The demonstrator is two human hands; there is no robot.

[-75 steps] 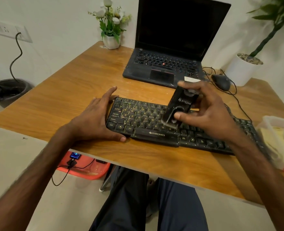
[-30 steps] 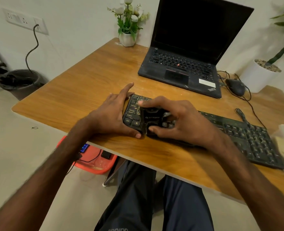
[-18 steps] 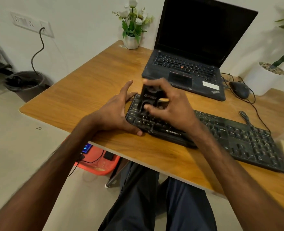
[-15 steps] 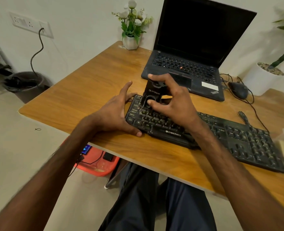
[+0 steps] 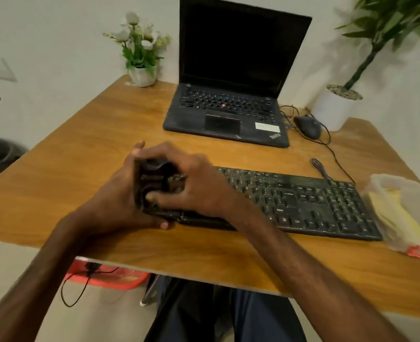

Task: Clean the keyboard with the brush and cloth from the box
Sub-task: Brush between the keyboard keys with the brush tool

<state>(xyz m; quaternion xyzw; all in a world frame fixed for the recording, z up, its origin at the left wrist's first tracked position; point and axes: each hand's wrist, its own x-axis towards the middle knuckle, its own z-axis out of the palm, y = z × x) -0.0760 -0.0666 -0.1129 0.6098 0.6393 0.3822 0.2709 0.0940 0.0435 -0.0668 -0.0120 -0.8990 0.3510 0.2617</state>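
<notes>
Wooden surface [image 5: 80,169] is carrying the black keyboard [image 5: 302,201] along its front. Clear box [image 5: 389,180] is sitting just off its right end, yellow cloth [image 5: 406,223] lying inside. Left grip [image 5: 115,201] is clamping the keyboard's left end, and right grip [image 5: 199,183] is curling round the black brush [image 5: 152,180], holding it on the left-hand keys.
</notes>
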